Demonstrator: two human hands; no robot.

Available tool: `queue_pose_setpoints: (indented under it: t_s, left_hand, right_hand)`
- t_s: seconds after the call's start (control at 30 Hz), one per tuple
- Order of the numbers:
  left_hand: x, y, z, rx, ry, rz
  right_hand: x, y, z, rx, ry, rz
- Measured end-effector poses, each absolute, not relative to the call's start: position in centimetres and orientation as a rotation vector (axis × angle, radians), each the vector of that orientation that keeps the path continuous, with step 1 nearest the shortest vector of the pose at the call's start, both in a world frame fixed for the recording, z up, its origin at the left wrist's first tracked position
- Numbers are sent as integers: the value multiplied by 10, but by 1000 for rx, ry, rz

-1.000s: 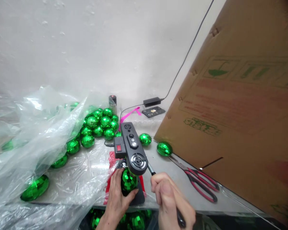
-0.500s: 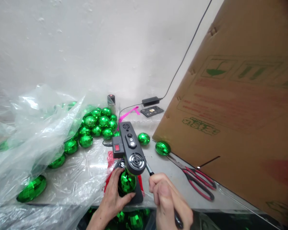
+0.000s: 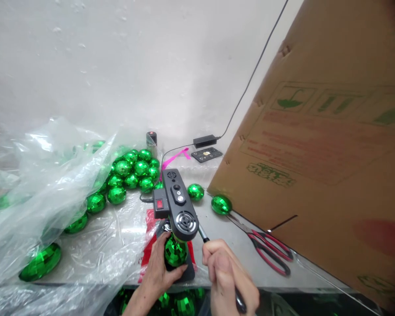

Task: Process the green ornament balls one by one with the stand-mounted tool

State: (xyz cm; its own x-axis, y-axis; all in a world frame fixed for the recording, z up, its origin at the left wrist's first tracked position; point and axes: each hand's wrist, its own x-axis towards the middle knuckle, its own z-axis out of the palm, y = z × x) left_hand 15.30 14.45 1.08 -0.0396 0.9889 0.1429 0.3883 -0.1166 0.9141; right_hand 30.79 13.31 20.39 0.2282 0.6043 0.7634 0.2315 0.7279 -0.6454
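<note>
Where the head (image 3: pixel 179 204) of a black machine overhangs its base (image 3: pixel 188 273), one faceted green ball (image 3: pixel 175 253): set directly beneath, top hidden, contact with the head not to be told. Left hand (image 3: pixel 158 265): grip pinching the ball, fingers along its left side, thumb across the near right. Right hand (image 3: pixel 229 274): grip wrapped around the black handle of a lever (image 3: pixel 202 233) to the right. Handling, as judged: ball kept square and centred, fingertips clear of the head, lever worked evenly. Orientation: facet rows narrow upward toward the head; body nearly round, long axis not to be told. Beyond: two loose green balls (image 3: pixel 195 192) (image 3: pixel 221 205) on the tabletop (image 3: pixel 222 232); red-and-black scissors (image 3: pixel 270 252), blades toward the nearer one; a cluster of green balls (image 3: pixel 141 168), left, partly under clear plastic sheeting (image 3: pixel 49 171); a large cardboard carton (image 3: pixel 316 184), right.
</note>
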Motion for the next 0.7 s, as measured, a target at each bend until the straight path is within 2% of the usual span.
queue_pose_setpoints:
  t_s: [0.3,0.7]
  left_hand:
    - [155,145,12,1626,1476,1115]
    - [158,145,10,1713,1480,1136]
  right_hand:
    - [295,133,181,-745,-1214,228]
    - [295,135,177,-749,-1194,187]
